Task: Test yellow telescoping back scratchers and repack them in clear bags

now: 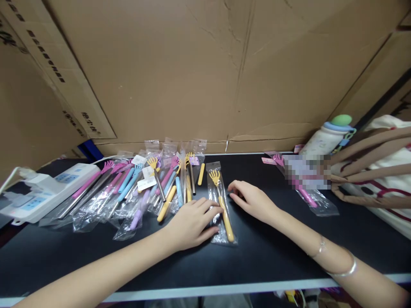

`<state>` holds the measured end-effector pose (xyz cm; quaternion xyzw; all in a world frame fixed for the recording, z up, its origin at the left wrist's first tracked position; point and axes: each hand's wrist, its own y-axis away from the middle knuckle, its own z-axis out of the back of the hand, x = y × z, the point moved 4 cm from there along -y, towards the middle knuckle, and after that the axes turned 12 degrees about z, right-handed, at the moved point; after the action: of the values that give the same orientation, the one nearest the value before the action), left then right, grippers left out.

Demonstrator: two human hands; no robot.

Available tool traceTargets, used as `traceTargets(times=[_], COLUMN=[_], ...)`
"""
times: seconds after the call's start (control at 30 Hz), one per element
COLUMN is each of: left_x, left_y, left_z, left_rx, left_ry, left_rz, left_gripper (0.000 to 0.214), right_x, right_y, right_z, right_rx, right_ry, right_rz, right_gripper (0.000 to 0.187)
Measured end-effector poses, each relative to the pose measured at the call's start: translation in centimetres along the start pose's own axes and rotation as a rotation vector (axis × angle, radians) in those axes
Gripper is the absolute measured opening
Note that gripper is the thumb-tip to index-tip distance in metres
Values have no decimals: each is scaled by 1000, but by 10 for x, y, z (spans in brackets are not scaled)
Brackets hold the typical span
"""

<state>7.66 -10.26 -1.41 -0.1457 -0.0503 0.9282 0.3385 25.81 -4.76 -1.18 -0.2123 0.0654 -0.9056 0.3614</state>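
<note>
A yellow back scratcher (226, 220) lies in a clear plastic bag (215, 239) on the dark table, its claw end pointing away from me. My left hand (195, 222) rests over the bag's left side, fingers stretched out and lying flat, the fingertips near the yellow handle. Just right of the bag is my right hand (253, 199), its fingers loosely bent and the thumb a little apart, with nothing visible in it. To the left spreads a pile of bagged back scratchers (141, 192) in pink, blue, purple and yellow, some with white labels.
A white power strip (61, 184) with plugs stands at far left. On the right lie a bagged pink back scratcher (306, 196), a white bottle (324, 141) with a green top, and a cloth bag (379, 171). A cardboard wall (192, 77) closes off the back.
</note>
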Motion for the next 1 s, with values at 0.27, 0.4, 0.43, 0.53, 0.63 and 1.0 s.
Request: traceTargets(times=[0.27, 0.4, 0.43, 0.53, 0.63, 1.0], left_x=[4, 4, 4, 5, 5, 5], left_y=[2, 2, 3, 3, 3, 2], left_z=[1, 1, 1, 0, -1, 0], left_rx=[-7, -6, -7, -7, -9, -7], left_ry=[149, 156, 155, 155, 159, 172], left_rz=[40, 44, 46, 48, 45, 47], left_gripper=[34, 33, 33, 32, 31, 31], right_x=[10, 7, 7, 7, 8, 12], right_y=[2, 2, 2, 2, 3, 5], right_z=[-6, -4, -4, -4, -3, -2], right_rx=[104, 151, 154, 163, 167, 148], right_ry=[-18, -6, 3, 22, 41, 78], right_rz=[108, 108, 109, 114, 120, 153], right_gripper=[12, 11, 10, 10, 11, 12])
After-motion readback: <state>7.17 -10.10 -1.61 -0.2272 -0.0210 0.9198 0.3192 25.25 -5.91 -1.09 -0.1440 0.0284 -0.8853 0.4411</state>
